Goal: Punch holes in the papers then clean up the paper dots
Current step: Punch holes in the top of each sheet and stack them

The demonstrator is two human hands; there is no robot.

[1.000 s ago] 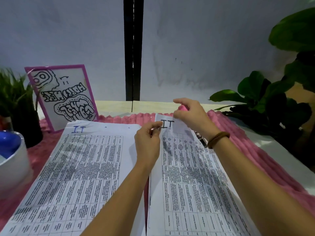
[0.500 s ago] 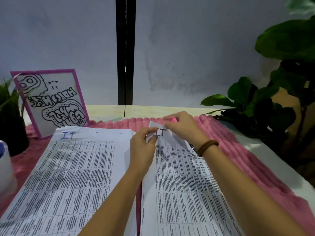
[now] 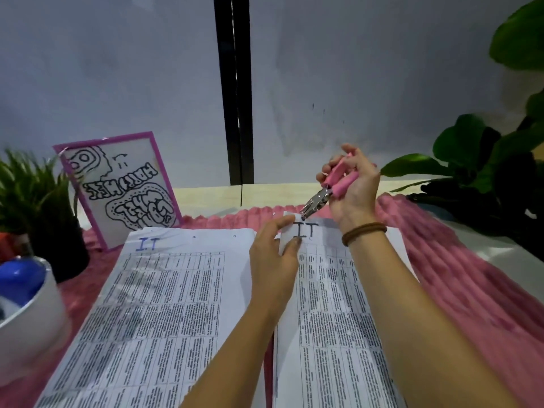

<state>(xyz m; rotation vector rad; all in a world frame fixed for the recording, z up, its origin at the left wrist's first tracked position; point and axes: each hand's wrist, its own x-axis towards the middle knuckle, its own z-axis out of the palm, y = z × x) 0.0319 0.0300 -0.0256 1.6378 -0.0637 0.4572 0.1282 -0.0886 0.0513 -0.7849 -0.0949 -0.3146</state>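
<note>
On a pink ribbed blanket (image 3: 459, 278) spread over a pale tabletop (image 3: 206, 195), two stacks of printed table sheets lie side by side, a narrow gap of pink showing between them. The left stack (image 3: 164, 304) lies flat, marked "I.T" in blue at its top, with two small holes (image 3: 234, 236) near its upper edge. The right stack (image 3: 332, 313) bears a black "IT" at its top.

The left hand (image 3: 273, 254) pinches the upper left corner of the right stack between thumb and curled fingers, and the corner bends up a little from the sheets below. The right hand (image 3: 354, 189), a brown band (image 3: 363, 232) round its wrist, hovers over the far edge of the same stack. Its fingers are wrapped round the two pink handles of a plier-type hole punch (image 3: 326, 192), which stand slightly apart in the grip. The punch slants down to the left, its metal head right at the top edge of the held corner; whether the paper sits inside the head cannot be told.

Behind the left stack a purple-framed drawing (image 3: 117, 189) leans upright. Left of it stands a grass-like potted plant (image 3: 32, 198), and nearer the camera a white bowl (image 3: 35, 322) holds something blue. A broad-leaved plant (image 3: 485, 172) fills the right side, in front of a grey wall (image 3: 117, 69) split by a black strip (image 3: 235, 89).
</note>
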